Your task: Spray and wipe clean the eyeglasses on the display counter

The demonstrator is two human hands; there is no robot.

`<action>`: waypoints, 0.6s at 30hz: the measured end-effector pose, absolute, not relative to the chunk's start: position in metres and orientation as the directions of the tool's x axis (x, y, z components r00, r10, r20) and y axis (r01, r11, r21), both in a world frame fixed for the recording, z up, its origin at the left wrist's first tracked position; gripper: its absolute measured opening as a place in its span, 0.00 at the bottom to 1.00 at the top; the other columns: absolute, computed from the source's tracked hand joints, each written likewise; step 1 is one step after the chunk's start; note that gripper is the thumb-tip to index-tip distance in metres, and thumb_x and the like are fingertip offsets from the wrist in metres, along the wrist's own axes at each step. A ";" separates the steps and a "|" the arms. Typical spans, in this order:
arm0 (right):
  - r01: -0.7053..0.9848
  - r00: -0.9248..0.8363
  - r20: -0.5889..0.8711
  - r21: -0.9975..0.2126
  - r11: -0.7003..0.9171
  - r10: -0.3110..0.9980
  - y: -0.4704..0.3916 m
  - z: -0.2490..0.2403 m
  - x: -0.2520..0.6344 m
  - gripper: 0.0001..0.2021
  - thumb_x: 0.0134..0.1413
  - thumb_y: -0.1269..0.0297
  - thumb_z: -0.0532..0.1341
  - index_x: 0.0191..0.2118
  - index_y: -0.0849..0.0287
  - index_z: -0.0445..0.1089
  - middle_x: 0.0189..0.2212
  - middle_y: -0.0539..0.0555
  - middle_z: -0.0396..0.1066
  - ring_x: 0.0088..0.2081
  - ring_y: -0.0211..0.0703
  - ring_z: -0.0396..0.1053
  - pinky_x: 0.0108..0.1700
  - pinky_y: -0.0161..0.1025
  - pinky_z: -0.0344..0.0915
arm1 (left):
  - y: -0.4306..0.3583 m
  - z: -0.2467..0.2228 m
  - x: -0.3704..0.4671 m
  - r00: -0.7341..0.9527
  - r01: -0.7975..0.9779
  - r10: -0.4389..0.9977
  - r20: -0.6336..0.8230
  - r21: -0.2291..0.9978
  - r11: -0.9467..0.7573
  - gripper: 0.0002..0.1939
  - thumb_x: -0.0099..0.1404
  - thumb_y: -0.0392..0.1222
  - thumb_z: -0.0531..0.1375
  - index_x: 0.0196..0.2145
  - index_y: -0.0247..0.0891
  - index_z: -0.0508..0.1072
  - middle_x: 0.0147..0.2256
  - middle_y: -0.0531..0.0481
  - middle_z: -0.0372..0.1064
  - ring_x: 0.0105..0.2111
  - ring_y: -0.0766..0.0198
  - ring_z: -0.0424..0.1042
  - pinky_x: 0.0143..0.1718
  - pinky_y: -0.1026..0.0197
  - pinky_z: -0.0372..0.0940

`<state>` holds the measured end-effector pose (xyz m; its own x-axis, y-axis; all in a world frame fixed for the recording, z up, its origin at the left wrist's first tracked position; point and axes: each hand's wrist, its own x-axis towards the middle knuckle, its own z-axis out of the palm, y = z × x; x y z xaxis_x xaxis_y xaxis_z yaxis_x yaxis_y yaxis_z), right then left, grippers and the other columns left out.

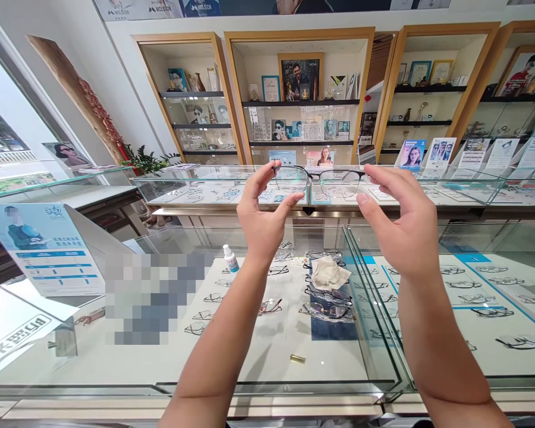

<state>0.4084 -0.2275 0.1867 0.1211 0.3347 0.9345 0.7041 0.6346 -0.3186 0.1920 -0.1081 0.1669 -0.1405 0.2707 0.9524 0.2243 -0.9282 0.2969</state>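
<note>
A pair of eyeglasses [312,176] with a dark upper rim and clear lenses is held up in front of me, above the glass counter. My left hand [265,217] grips it near the left hinge, index finger at the frame's corner and thumb lower down. At the opposite corner, the fingers of my right hand [403,220] hold the right end of the frame. The temples are mostly hidden. Below, between my forearms, a crumpled beige cloth [330,273] lies on the counter. A small white spray bottle [230,259] stands left of my left forearm.
Rows of eyeglasses [325,310] lie in the glass display counter [276,387]. A small gold-coloured piece [298,359] is near its front. On the left stands a blue-and-white sign [53,249]. Another glass case [196,193] and wooden wall shelves [301,104] are farther back.
</note>
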 end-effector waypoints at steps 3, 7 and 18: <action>0.703 0.108 0.945 -0.292 0.648 0.308 -0.228 0.188 0.408 0.17 0.70 0.60 0.65 0.61 0.45 0.80 0.58 0.56 0.81 0.61 0.60 0.78 0.67 0.66 0.75 | -0.104 0.165 0.191 -0.162 0.235 0.293 0.942 0.325 -0.916 0.34 0.65 0.63 0.75 0.63 0.49 0.76 0.60 0.43 0.80 0.60 0.49 0.80 0.59 0.46 0.74; 0.711 0.107 0.945 -0.290 0.640 0.309 -0.227 0.187 0.408 0.17 0.70 0.60 0.64 0.60 0.43 0.81 0.58 0.55 0.81 0.61 0.59 0.78 0.67 0.66 0.75 | -0.100 0.163 0.190 -0.171 0.258 0.305 0.937 0.341 -0.904 0.35 0.64 0.64 0.75 0.63 0.48 0.77 0.59 0.42 0.81 0.58 0.49 0.81 0.57 0.47 0.74; 0.661 0.144 0.922 -0.360 0.659 0.360 -0.224 0.184 0.411 0.18 0.70 0.61 0.65 0.61 0.44 0.81 0.57 0.56 0.81 0.55 0.54 0.80 0.62 0.63 0.79 | -0.102 0.162 0.190 -0.170 0.285 0.285 0.943 0.324 -0.902 0.31 0.65 0.60 0.76 0.61 0.49 0.78 0.56 0.44 0.82 0.56 0.49 0.81 0.55 0.48 0.74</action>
<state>0.4110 -0.2240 0.1842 0.1443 0.3597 0.9218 0.6605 0.6586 -0.3605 0.1904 -0.1021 0.1623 -0.1704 0.2855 0.9431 0.2852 -0.9019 0.3245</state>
